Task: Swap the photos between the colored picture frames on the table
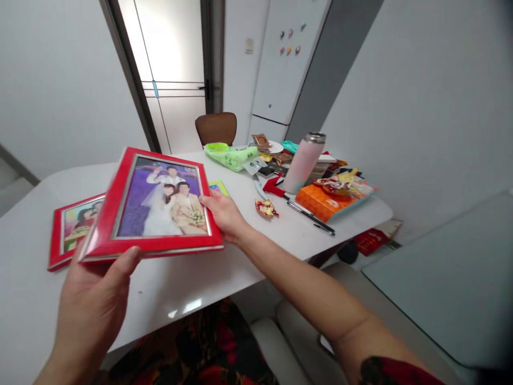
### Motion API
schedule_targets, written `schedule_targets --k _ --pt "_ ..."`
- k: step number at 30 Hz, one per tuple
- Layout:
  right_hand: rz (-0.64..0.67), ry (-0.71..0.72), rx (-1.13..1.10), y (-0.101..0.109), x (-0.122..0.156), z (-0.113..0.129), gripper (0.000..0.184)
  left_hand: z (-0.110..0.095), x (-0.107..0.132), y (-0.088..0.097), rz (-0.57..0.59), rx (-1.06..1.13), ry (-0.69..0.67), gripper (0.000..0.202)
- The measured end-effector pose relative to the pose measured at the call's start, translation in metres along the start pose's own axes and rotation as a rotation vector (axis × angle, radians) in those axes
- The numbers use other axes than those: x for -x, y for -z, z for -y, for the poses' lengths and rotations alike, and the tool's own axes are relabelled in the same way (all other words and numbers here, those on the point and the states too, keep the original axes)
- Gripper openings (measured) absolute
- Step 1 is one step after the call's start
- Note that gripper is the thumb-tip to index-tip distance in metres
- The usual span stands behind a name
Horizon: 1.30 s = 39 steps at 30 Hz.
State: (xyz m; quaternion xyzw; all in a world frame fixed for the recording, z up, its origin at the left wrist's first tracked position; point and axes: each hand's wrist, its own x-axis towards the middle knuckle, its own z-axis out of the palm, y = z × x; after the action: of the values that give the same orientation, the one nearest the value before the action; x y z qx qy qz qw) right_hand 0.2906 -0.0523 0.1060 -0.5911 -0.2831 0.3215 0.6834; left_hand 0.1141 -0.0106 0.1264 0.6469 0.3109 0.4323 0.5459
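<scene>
A red picture frame with a wedding photo is held up above the white table, its picture facing me. My left hand grips its lower left corner, the thumb on the front of the border. At the right edge my right hand is closed round the side, its other fingers hidden behind. A second red picture frame lies on the table at the left, partly covered by the held one. Behind my right hand shows the corner of something yellow-green.
A pink bottle stands on the right, near an orange box with fruit peel on it. Pens, a piece of pomegranate, and a green bag lie around. A brown chair stands behind the table.
</scene>
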Motion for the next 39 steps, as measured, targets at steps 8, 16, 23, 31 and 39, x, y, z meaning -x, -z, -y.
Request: schedule_targets --k 8,16,23,31,39 --pt "-0.155 0.026 0.451 0.080 -0.062 -0.019 0.018 0.078 -0.036 -0.052 0.225 -0.119 -0.009 0.050" --pt "-0.232 0.087 0.803 0.084 -0.081 -0.035 0.023 0.102 -0.050 -0.050 0.255 -0.461 0.006 0.045" --pt "-0.201 0.153 0.921 0.086 -0.082 -0.033 0.021 0.089 -0.039 -0.058 0.372 -0.603 -0.064 0.049" --pt "-0.081 0.482 0.928 0.016 -0.011 -0.013 0.032 0.106 -0.081 0.028 0.254 -1.144 -0.388 0.057" --pt "0.305 0.735 0.901 -0.083 0.041 -0.053 0.033 0.114 -0.097 0.097 0.341 -1.361 -0.551 0.039"
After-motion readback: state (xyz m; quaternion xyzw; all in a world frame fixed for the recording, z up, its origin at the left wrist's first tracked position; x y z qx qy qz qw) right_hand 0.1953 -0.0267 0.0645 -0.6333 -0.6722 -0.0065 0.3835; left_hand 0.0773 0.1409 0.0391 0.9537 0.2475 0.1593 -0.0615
